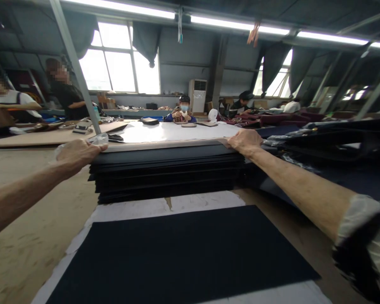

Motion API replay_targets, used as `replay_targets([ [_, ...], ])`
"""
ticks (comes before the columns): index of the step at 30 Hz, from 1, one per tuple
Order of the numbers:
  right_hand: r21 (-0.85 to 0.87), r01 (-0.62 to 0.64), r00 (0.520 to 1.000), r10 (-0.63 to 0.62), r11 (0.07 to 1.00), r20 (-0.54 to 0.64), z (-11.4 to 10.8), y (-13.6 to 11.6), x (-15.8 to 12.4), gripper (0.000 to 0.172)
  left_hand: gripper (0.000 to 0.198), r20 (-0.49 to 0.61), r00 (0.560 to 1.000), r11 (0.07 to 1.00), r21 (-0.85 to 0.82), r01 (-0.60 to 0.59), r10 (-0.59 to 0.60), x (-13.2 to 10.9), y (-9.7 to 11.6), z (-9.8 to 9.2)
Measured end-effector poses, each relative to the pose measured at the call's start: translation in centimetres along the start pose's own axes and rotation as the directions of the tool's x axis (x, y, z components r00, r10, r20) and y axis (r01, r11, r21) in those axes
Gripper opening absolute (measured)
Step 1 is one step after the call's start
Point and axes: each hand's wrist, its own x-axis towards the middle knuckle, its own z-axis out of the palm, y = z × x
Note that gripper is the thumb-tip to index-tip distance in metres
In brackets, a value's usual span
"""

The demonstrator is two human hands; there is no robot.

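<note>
Big dim workshop here, long tube lights (228, 23) overhead and bright windows (110, 63) along the back wall, with a wide tan table (15, 190) up front. The thing in hand is the tan-edged sheet (164, 146), on top of a thick stack (167, 179) of dark sheets. Looks like light but stiffish stuff to me, broad enough that I'd guess it sags or skews if you only take one end. Doesn't look fragile, maybe a bit slidey against the sheets below, so I'd hold both near corners, thumbs over the edge.

That's about how it's held. The left hand (77, 153) is mostly closed on the near left corner, and the right hand (247, 141) is closed on the near right corner, fingers curled down. Can't see the undersides of either grip. Both arms reach forward and spread wide, pretty level with each other.

Closer in, a loose dark sheet (183, 253) lies flat on white paper (123, 212), its far edge just short of the stack. Past the stack's far edge there's a white surface (158, 131), with a co-worker (174, 117) beyond it.
</note>
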Motion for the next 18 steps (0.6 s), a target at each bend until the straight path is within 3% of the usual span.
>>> replay_targets([
  [2, 0.006, 0.083, 0.995, -0.082, 0.997, -0.061, -0.1, -0.4, -0.4, 0.034, 0.085, -0.047, 0.998, 0.999, 0.022, 0.035, -0.034, -0.1, 1.3, -0.2],
  [4, 0.025, 0.249, 0.965, -0.246, 0.968, -0.09, 0.1, -0.8, -0.6, 0.037, 0.076, -0.041, 0.997, 0.997, 0.03, -0.07, 0.071, -0.2, 2.8, 0.1],
  [7, 0.082, 0.5, 0.864, -0.503, 0.862, 0.016, 1.3, -0.7, -0.2, 0.038, 0.059, 0.092, 0.951, 0.955, 0.003, -0.296, 0.294, -0.2, 4.3, 1.3],
  [9, 0.144, 0.589, 0.789, -0.605, 0.795, 0.112, 2.5, -0.2, 0.0, 0.036, 0.058, 0.176, 0.922, 0.938, -0.029, -0.344, 0.344, -0.2, 4.5, 2.3],
  [11, 0.2, 0.618, 0.749, -0.646, 0.761, 0.147, 3.4, 0.3, 0.2, 0.035, 0.062, 0.206, 0.921, 0.943, -0.047, -0.328, 0.331, -0.2, 4.4, 3.0],
  [14, 0.259, 0.593, 0.759, -0.636, 0.763, 0.137, 3.9, 0.6, 0.1, 0.036, 0.066, 0.213, 0.929, 0.953, -0.067, -0.295, 0.302, -0.3, 4.3, 3.3],
  [18, 0.33, 0.484, 0.843, -0.533, 0.811, 0.075, 2.6, 0.6, -0.5, 0.047, 0.069, 0.238, 0.925, 0.954, -0.125, -0.272, 0.295, -0.7, 5.1, 1.8],
])
